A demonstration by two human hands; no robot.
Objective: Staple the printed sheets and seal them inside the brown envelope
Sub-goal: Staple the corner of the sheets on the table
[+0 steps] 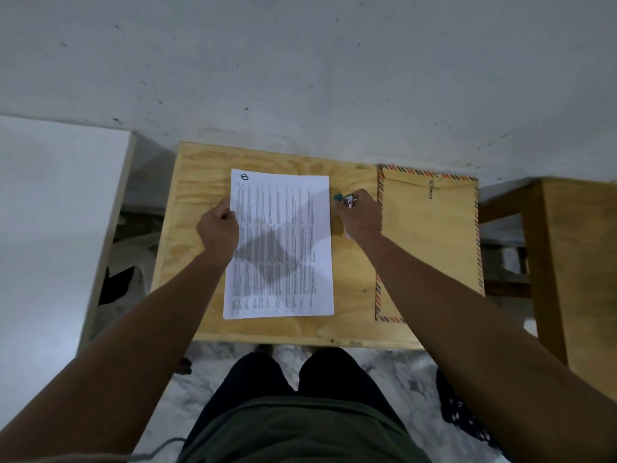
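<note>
Plywood table [187, 262]: left hand [218, 228] pinches printed sheets [280, 245]; right hand [360, 217] grips stapler [345, 199].
Risk: sheets may skew before stapling if the edge pinch slips.

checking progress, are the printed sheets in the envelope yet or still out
Still out. The printed sheets lie flat on the plywood table, left hand gripping their left edge; the brown envelope lies apart to their right.

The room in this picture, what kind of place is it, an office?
Probably a plain home or makeshift workroom, not an office: a bare plywood table pushed against a scuffed white wall, a marble-patterned floor, and a second wooden table alongside.
</note>
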